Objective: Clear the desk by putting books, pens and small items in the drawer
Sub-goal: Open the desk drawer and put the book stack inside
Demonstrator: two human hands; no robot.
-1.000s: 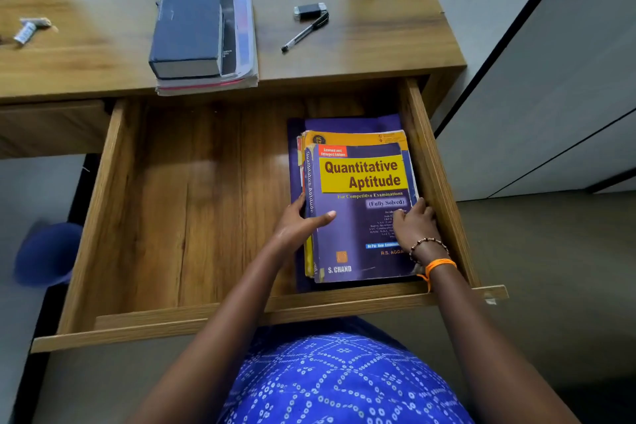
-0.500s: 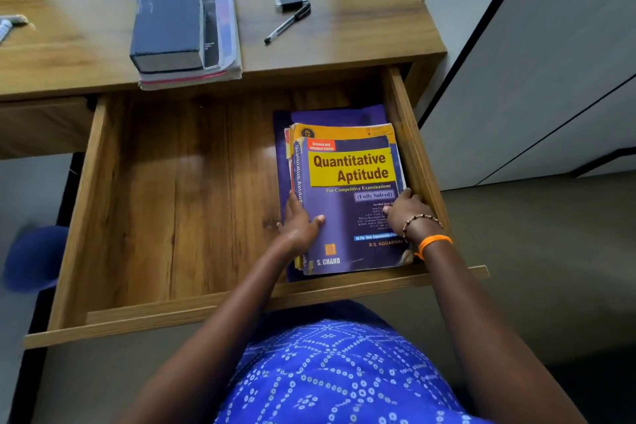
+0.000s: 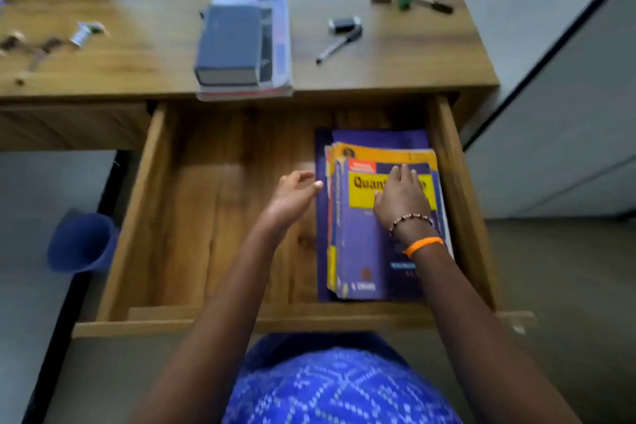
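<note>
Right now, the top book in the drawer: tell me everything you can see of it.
The top book is a thick softcover, purple with a yellow title panel and a small red label above it. It lies flat, face up, atop a small stack at the right side of the open wooden drawer, spine to the left. The right hand rests flat over the title; the left hand hovers beside it, apart.

**A study corner at home or in an office**

A wooden desk stands beside pale panelled walls, its wide drawer pulled open. Study books lie stacked in the drawer, more books sit on the desktop, and pens and small stationery lie scattered around them.
</note>
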